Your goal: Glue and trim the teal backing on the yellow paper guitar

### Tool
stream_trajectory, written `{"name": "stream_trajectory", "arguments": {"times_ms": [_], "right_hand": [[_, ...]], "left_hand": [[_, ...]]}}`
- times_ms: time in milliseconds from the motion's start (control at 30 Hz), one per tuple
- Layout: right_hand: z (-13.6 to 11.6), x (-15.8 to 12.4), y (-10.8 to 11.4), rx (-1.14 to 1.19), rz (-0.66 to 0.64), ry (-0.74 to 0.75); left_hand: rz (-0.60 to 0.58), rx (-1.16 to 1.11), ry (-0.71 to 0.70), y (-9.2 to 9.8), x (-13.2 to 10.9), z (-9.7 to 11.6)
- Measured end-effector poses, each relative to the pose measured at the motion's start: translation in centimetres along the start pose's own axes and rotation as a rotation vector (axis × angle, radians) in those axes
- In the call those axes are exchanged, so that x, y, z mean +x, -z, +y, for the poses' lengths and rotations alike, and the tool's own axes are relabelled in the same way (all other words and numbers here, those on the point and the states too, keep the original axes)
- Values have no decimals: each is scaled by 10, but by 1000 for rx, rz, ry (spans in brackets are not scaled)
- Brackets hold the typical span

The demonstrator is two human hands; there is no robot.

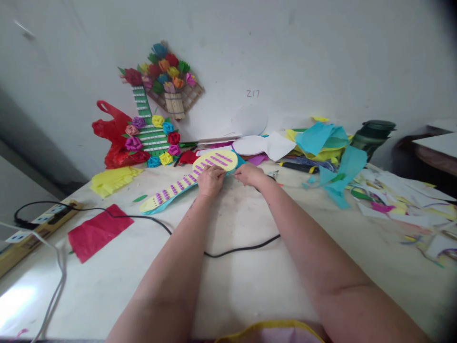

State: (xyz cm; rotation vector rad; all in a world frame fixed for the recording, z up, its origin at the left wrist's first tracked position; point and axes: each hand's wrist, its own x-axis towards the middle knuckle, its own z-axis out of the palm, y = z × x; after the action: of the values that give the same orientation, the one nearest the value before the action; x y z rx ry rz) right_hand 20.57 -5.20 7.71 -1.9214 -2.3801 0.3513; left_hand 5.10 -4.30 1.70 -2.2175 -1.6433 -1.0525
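A yellow guitar-shaped paper craft (224,163) with rows of purple strips lies slantwise on the table, its narrow end pointing to the near left. Turquoise crepe paper (241,161) shows from beneath it along the lower and right edges. My left hand (210,181) grips the lower edge of the round part, fingers curled over it. At the right edge my right hand (250,175) is closed in a pinch on the turquoise paper. The fingertips of both hands are partly hidden.
A green guitar-shaped craft with paper flowers (153,138) stands against the wall beside a red plastic bag (116,138). Turquoise crepe scraps (321,138), a black-and-yellow tool (298,167) and a dark bottle (373,136) sit right. A black cable (239,249) crosses under my forearms near red paper (100,232).
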Motion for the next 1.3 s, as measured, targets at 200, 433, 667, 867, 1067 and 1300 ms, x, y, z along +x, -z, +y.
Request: {"name": "stream_trajectory", "arguments": {"times_ms": [200,433,667,867,1067,1300], "right_hand": [[-2,2,-6,-16,86,11],[-7,7,-14,-52,127,-26],[-9,4,-13,-58,132,-12],[6,1,1,80,15,64],[9,3,1,119,49,48],[4,1,-2,91,97,31]], "left_hand": [[-5,5,-3,-1,0,-1],[-11,4,-19,-1,-1,2],[2,10,-15,-1,0,2],[2,16,15,-1,0,-1],[6,10,15,-1,0,-1],[21,4,4,1,-1,0]]}}
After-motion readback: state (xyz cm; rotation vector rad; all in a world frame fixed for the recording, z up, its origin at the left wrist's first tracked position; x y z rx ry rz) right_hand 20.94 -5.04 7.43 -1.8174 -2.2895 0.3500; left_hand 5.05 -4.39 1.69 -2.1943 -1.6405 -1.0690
